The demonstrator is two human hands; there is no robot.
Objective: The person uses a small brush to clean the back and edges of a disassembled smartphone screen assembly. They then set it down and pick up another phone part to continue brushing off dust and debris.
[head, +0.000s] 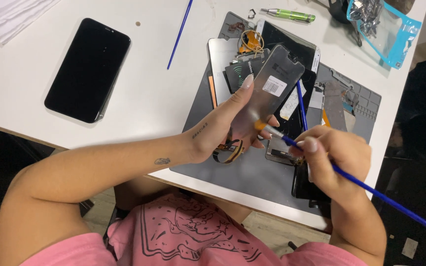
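Grey metal phone panel [272, 96] is pinched upright by the left hand [223, 130], steadied for the blue brush [361, 184] gripped in the right hand [338, 165].

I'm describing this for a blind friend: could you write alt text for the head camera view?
Seen from above, a person's left hand holds up a grey phone panel while the right hand touches a blue-handled brush to its lower edge. Below lies a grey work mat strewn with phone parts on a white table, with a black phone lying at the left.
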